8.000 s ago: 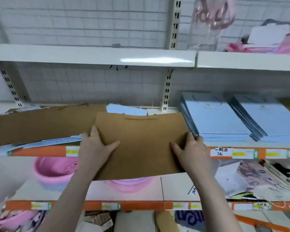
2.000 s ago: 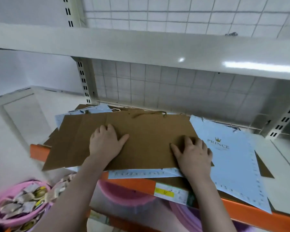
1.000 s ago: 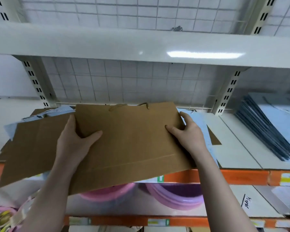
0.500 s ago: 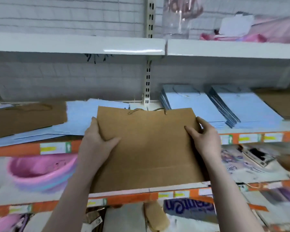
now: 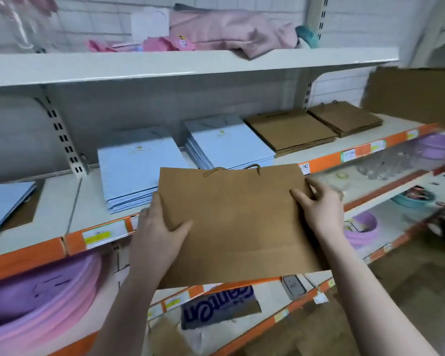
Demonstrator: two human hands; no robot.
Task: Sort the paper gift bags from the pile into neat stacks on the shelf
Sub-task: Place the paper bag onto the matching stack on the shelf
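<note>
I hold a flat brown paper gift bag (image 5: 238,222) in front of the shelf (image 5: 44,224), rope handles at its far edge. My left hand (image 5: 157,232) grips its left edge, thumb on top. My right hand (image 5: 319,204) grips its right edge the same way. Behind it on the shelf lie two light blue bag stacks (image 5: 136,165) (image 5: 226,142), then two brown bag stacks (image 5: 290,131) (image 5: 344,119) further right. More blue bags (image 5: 3,201) lie at the far left edge.
An upper shelf (image 5: 180,65) carries pink cloth items (image 5: 229,29). Below hang orange-edged shelves with pink and purple basins (image 5: 36,294) (image 5: 362,227). A brown cardboard sheet (image 5: 416,93) stands at the right. Packaged goods lie on the lowest shelves.
The view has swung right with the brown bag held in both hands; the pile has slid off to the left and the two brown stacks have come into view.
</note>
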